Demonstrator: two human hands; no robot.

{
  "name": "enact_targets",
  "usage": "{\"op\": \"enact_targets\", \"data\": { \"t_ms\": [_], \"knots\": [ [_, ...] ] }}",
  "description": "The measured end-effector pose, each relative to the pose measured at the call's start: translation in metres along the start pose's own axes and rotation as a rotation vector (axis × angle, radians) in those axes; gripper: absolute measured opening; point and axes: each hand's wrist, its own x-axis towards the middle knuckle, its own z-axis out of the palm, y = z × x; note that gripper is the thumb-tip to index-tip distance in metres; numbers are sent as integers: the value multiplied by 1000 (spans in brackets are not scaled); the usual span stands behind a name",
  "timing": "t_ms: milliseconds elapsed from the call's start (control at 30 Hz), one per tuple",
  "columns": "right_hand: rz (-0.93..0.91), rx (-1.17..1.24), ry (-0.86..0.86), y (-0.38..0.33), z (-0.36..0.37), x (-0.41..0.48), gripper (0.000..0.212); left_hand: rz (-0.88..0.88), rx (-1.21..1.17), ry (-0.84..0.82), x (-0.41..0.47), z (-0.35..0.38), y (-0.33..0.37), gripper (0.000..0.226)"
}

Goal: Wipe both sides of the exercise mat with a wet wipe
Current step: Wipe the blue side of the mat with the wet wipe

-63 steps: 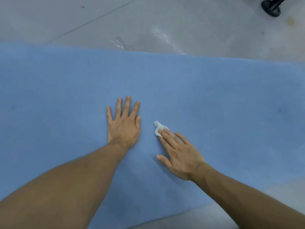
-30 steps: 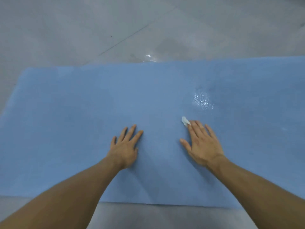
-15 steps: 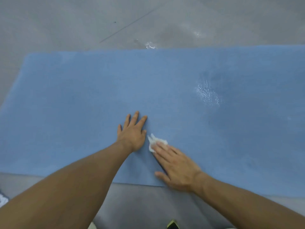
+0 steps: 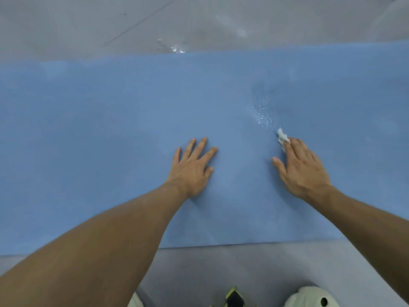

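Note:
A blue exercise mat [image 4: 110, 120] lies flat on a grey floor and fills the middle of the view. My left hand [image 4: 191, 168] rests flat on it with fingers spread. To its right, my right hand [image 4: 302, 168] lies palm down, its straight fingers pressing a small crumpled white wet wipe [image 4: 282, 137] onto the mat. Only the wipe's far end shows past the fingertips. A shiny wet patch [image 4: 262, 117] glistens on the mat just beyond the wipe.
Grey floor [image 4: 199, 21] with a small wet spot [image 4: 176, 49] runs along the mat's far edge. More floor lies before the near edge. Light shoes [image 4: 309, 298] and a black and yellow object [image 4: 233, 299] show at the bottom.
My right hand has slid the wipe to the right and away from my left hand, toward the wet patch. The left hand stays flat on the mat.

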Motion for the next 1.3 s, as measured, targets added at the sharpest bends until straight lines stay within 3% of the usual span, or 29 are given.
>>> {"op": "enact_targets", "data": {
  "t_ms": [67,333,500,567,633,767,1000,1067,1300],
  "knots": [
    [-4,53,-20,-3,1,-9,90,31,1,14,10,0,2,58],
    [-374,94,-23,-96,40,-100,77,90,29,92,27,14,18,56],
    [-649,-31,-32,-121,50,-149,74,121,43,135,27,15,13,54],
    [-672,-37,-15,-116,54,-155,72,155,50,167,29,10,6,53],
    [-565,2,27,-104,54,-143,71,180,57,181,34,2,-5,52],
    [-179,9,68,-69,36,-87,72,138,62,128,38,-13,-26,57],
    [103,214,-47,-76,13,-34,83,-24,-63,62,21,-12,-26,61],
    [16,246,-29,-99,19,-40,86,-22,-66,43,18,-12,-30,62],
    [-578,152,-16,-176,58,-118,78,5,-12,34,13,-9,-33,61]
  ]
}}
